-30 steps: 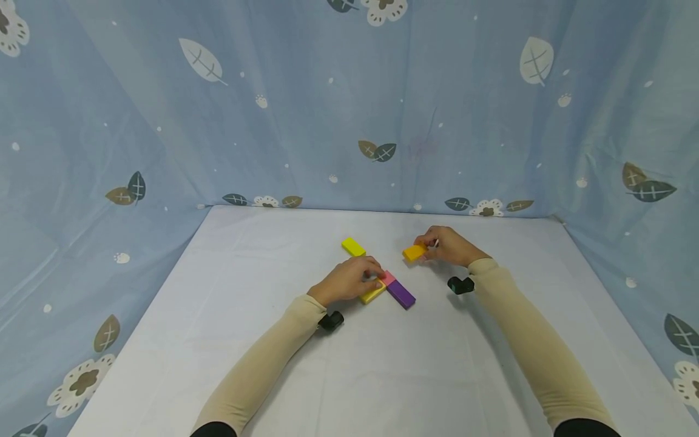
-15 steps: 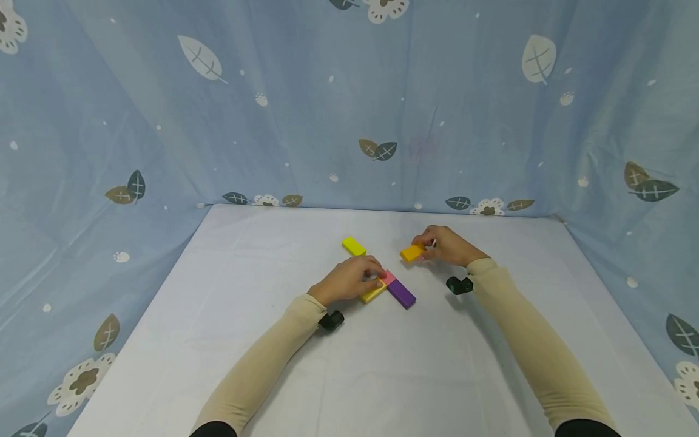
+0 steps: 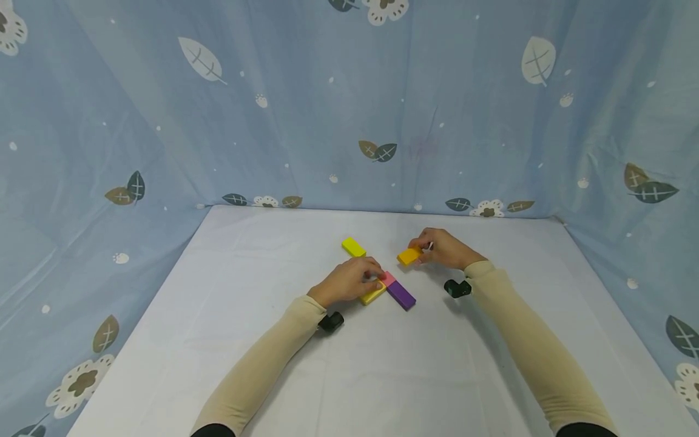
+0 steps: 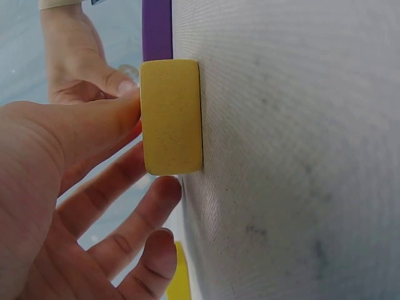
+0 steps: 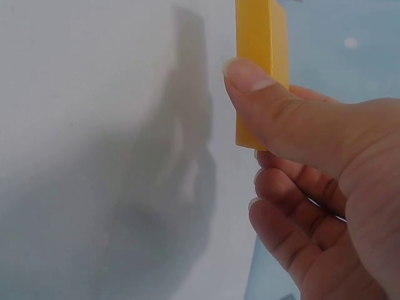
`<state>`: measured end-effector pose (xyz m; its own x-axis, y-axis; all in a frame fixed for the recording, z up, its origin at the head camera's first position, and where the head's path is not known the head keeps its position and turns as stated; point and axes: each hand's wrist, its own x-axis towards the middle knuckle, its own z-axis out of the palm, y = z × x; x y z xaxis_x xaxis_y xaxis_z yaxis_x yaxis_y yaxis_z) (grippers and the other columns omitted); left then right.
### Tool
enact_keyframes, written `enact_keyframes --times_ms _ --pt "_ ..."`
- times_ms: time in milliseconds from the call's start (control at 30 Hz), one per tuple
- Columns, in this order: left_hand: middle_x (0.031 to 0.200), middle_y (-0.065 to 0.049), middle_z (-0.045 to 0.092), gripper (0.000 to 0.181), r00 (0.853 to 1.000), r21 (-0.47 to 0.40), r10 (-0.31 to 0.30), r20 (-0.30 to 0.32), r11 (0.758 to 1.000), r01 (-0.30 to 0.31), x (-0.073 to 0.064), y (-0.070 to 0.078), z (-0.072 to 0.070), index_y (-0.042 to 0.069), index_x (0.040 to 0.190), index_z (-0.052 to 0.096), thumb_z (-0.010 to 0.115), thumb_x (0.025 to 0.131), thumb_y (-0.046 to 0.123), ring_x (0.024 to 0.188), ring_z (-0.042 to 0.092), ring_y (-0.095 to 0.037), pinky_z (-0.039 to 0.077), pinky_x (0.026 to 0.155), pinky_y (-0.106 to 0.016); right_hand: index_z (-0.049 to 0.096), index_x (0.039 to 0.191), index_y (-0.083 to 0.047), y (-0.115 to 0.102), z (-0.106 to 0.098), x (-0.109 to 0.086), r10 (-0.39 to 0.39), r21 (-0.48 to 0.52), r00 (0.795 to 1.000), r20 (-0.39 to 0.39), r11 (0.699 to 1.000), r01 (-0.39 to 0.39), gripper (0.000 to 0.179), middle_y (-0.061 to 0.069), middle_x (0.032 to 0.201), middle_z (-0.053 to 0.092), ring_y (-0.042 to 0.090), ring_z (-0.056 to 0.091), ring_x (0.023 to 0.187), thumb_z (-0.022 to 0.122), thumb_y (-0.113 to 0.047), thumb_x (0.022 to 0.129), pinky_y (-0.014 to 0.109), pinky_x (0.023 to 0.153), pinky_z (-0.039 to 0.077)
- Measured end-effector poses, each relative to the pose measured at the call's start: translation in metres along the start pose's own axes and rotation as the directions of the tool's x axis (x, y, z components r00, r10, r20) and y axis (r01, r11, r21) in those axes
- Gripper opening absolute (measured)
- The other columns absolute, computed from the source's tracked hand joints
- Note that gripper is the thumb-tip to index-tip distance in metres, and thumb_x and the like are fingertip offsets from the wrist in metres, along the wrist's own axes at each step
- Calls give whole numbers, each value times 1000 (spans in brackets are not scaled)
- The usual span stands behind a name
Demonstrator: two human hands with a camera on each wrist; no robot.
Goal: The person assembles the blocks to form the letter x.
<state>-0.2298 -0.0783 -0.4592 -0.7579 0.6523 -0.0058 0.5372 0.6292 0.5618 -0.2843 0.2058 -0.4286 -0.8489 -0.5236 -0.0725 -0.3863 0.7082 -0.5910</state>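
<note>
My left hand (image 3: 349, 279) bends over a dull-yellow block (image 3: 373, 294), thumb against its upper edge and fingers curled past its far side. A pink block (image 3: 388, 278), partly hidden by the fingertips, adjoins that block, and a purple block (image 3: 401, 295) lies end to end with the pink one. In the left wrist view the dull-yellow block (image 4: 172, 117) sits flat on the white cloth. My right hand (image 3: 445, 249) pinches an orange-yellow block (image 3: 409, 255) between thumb and fingers. Its shadow in the right wrist view falls apart from it, so the block (image 5: 253, 37) is off the table.
Beyond the left hand lies a bright-yellow block (image 3: 354, 246), its near end close to the fingers. White cloth covers the table (image 3: 404, 376). A blue patterned curtain (image 3: 306, 121) hangs along the back and sides.
The right hand has moved slightly left and nearer with the orange-yellow block, toward the group of blocks. The left hand and the blocks by it have stayed put.
</note>
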Motion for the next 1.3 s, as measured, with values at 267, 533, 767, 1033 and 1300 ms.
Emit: enact_keyframes --times_ms 267,533,767,1033,1300 --pt "128 3 70 28 1000 4 -6 -2 1000 6 0 0 1 16 124 76 70 100 29 106 65 -15 56 93 -32 76 123 -8 -2 1 0 -10 -19 1000 7 1000 10 34 11 110 70 28 60 102 80 -6 89 48 98 52" --pt "129 3 70 29 1000 8 -12 3 1000 12 0 0 3 16 125 75 70 100 29 105 64 -14 56 91 -31 77 120 -8 -5 3 -1 -37 -11 999 18 999 37 33 11 108 70 27 61 102 81 -7 87 48 97 53" --pt "129 3 70 27 1000 3 -17 -3 1000 17 0 1 3 17 124 76 70 100 28 110 65 -15 55 97 -34 77 119 -8 -8 3 -1 -67 -27 997 28 997 68 33 10 108 71 27 61 100 82 -7 87 45 94 53" --pt "127 3 71 28 1000 1 -13 -11 1000 13 -1 0 3 16 123 76 71 99 28 104 64 -14 56 91 -31 78 119 -8 -10 5 -1 -51 -19 998 38 998 51 33 10 107 69 26 61 101 82 -7 87 48 97 54" --pt "130 2 70 29 1000 -8 -21 -3 1000 21 -2 2 2 16 125 76 71 100 29 111 65 -16 56 98 -36 77 120 -7 -14 6 -2 -20 -24 998 56 999 22 34 10 108 68 27 61 103 82 -8 87 50 100 54"
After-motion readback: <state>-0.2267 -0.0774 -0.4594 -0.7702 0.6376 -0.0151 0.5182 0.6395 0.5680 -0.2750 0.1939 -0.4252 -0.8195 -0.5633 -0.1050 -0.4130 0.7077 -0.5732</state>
